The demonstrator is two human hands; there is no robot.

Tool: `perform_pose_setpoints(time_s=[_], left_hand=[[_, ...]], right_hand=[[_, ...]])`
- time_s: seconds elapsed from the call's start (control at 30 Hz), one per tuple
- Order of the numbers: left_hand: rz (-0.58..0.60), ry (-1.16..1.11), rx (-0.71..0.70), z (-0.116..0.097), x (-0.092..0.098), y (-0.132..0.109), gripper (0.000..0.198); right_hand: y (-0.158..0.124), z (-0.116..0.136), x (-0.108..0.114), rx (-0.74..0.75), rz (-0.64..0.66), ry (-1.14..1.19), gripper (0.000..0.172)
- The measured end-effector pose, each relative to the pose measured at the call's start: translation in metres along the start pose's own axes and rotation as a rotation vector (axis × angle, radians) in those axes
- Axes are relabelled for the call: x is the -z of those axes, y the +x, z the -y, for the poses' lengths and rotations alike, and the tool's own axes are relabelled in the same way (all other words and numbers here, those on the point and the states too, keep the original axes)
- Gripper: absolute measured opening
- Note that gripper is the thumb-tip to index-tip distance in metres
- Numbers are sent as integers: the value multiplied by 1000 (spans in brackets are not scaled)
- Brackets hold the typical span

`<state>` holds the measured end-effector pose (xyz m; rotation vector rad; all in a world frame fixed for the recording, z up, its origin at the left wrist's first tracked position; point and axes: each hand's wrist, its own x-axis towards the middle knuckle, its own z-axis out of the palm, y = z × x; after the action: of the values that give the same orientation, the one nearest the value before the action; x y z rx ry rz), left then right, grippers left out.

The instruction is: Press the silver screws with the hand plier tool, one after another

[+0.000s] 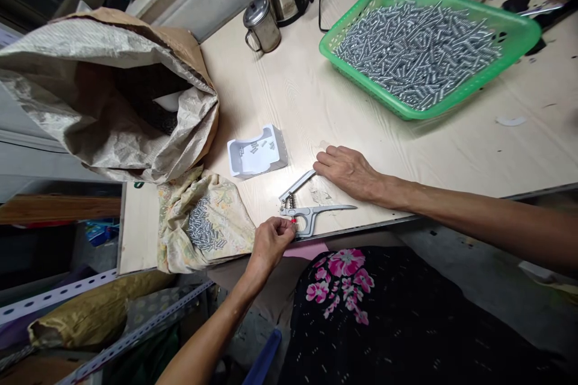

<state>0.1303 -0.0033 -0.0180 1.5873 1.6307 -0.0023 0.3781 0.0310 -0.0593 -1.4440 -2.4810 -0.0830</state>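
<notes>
- One grey tool (313, 211) lay by the desk's (293, 87) near edge
- Left hand (271, 239): fingers pinched closed beside it
- Right hand (347, 172): fingers curled at its lever (298, 184), grip unclear

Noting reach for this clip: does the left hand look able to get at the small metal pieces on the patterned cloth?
Probably yes: the metal pieces lie uncovered, and nothing stands between them and the left hand, though it seems busy at the grey tool.
</notes>
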Motion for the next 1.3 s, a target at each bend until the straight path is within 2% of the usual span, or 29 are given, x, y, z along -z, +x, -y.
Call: perform_pose_setpoints(time_s=[0.43, 0.53, 0.63, 0.67, 0.8, 0.9, 1.07, 1.3], left_hand=[[22, -71, 59, -3, 2, -1, 27], [17, -116, 63, -2, 1, -2, 30], [1, -137, 68, 0, 0, -2, 32], [-5, -145, 71, 0, -1, -1, 32], [-15, -169, 78, 0, -1, -2, 34], [-19, -161, 69, 0, -2, -3, 34], [-35, -109, 29, 5, -3, -2, 31], [-47, -15, -11, 7, -3, -9, 28]], right_hand=[[-3, -3, 0, -48, -14, 44, 27], [-2, -4, 2, -56, 33, 40, 27], [-6, -3, 11, -50, 88, 90, 18], [-9, -3, 15, -41, 98, 114, 21], [-28, 1, 26, -7, 89, 190, 80], [-41, 6, 23, 9, 87, 214, 95], [-46, 10, 15, 1, 57, 244, 89], [-43, 16, 20, -18, 79, 261, 75]])
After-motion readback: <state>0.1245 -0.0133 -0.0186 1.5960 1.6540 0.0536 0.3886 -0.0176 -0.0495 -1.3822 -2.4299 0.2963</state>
